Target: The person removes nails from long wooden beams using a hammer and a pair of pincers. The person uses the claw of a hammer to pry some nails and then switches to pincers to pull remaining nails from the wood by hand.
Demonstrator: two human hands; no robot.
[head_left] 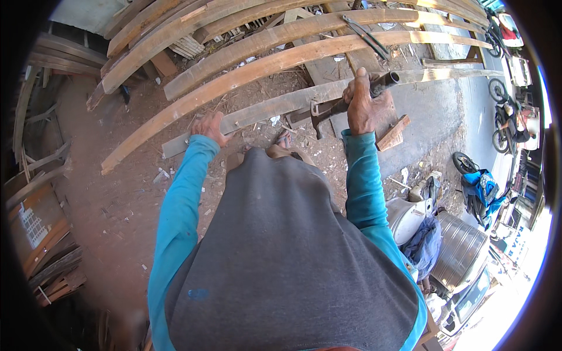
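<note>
My left hand [211, 127] grips the near edge of a long grey-brown wooden plank [269, 111], close to its left end. Small pale bumps, perhaps nail heads, show on the plank beside my fingers. Over the plank's middle, my right hand [367, 105] is closed round the handle of a hammer [332, 113]. Its head points left and down, next to the plank's near edge. The hollow, pipe-like end of the handle sticks out past my thumb on the right. A short wood block [393, 133] lies just below my right hand.
More long beams [257, 67] run across beyond the plank, with a dark two-handled tool [366, 36] lying over them. Wood scraps are stacked at left [44, 234]. A metal drum [459, 248] and a blue motorbike [483, 196] stand at right, near the road. Debris litters the dirt floor [111, 216].
</note>
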